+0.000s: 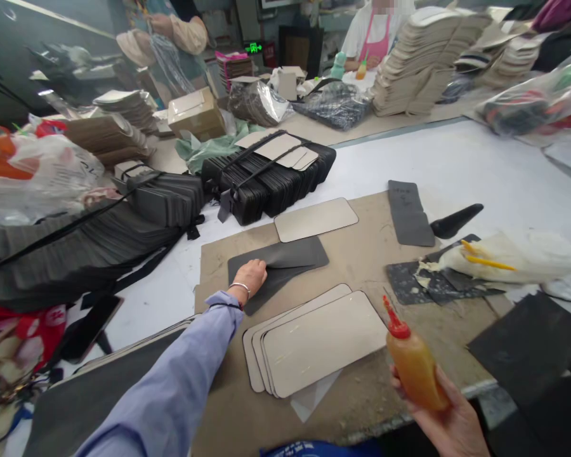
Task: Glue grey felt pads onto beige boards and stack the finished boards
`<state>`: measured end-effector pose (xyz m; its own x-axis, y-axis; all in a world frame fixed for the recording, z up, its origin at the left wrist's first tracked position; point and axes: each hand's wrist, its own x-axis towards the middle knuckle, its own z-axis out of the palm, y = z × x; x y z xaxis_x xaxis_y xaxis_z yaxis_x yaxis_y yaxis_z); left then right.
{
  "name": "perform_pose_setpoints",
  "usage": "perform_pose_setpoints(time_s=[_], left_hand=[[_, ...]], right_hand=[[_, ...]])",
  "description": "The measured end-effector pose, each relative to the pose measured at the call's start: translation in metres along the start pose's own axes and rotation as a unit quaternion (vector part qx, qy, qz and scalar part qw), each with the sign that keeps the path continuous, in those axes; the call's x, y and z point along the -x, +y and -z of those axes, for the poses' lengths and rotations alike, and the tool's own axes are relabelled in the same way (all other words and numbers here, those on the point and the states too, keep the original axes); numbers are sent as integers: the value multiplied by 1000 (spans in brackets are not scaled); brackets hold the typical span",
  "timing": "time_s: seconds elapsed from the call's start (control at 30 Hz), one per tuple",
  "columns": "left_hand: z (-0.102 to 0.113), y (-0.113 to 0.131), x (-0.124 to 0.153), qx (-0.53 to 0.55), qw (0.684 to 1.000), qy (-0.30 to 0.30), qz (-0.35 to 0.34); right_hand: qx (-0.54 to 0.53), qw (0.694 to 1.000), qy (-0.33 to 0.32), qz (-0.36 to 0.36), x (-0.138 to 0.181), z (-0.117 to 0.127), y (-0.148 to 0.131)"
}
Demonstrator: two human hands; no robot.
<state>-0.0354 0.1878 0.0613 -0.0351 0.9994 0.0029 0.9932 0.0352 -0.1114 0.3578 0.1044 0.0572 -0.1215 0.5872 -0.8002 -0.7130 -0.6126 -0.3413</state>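
My left hand (250,277), in a light blue sleeve with a bracelet at the wrist, pinches the left edge of a dark grey sheet (285,259) and lifts it off a sheet below. My right hand (445,419) grips an orange squeeze bottle (413,362) with a red nozzle pointing up and left. Between my hands lies a fanned stack of beige rounded panels (316,343) on the brown cardboard work mat (361,254). One more beige panel (315,219) lies just beyond the grey sheets.
Strapped bundles of black panels (271,178) and grey sheets (76,247) crowd the left. A grey strip (409,212), a black shoe-shaped piece (454,220) and a white cloth with yellow sticks (504,259) lie right. Tall beige stacks (423,60) and other people stand behind.
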Motion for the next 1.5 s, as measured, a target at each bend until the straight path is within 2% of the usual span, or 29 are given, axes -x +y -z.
perform_pose_setpoints(time_s=[0.07, 0.13, 0.2, 0.27, 0.33, 0.4, 0.5, 0.63, 0.8, 1.0, 1.23, 1.5], left_hand=[[17, 4, 3, -10, 1000, 19, 8], [34, 17, 17, -11, 998, 59, -17], [47, 40, 41, -3, 990, 115, -82], [49, 68, 70, 8, 976, 152, -157], [38, 97, 98, 15, 970, 135, -202], [19, 121, 118, 23, 968, 94, -233], [-13, 139, 133, 35, 962, 55, -265], [-32, 140, 139, 39, 955, 63, -287], [-29, 141, 137, 40, 940, 88, -328], [-28, 151, 133, 35, 943, 73, -323], [-30, 158, 135, 64, 950, 40, -303], [-38, 167, 133, 82, 950, 21, -301]], right_hand=[[-7, 1000, -7, 10, 5, 3, 0], [-16, 1000, -11, 25, 11, 9, -1], [-20, 999, -18, 44, 15, 16, -4], [-17, 997, -28, 63, 20, 24, -7], [-9, 996, -33, 79, 24, 30, -9], [-5, 996, -34, 87, 26, 36, -12], [0, 995, -36, 90, 27, 46, -16], [12, 995, -45, 84, 18, 58, -18], [23, 993, -86, 73, -5, 62, -20], [28, 989, -114, 92, -39, 44, -22], [30, 973, -150, 174, -66, 15, -30], [60, 966, -187, 169, -83, -6, -30]])
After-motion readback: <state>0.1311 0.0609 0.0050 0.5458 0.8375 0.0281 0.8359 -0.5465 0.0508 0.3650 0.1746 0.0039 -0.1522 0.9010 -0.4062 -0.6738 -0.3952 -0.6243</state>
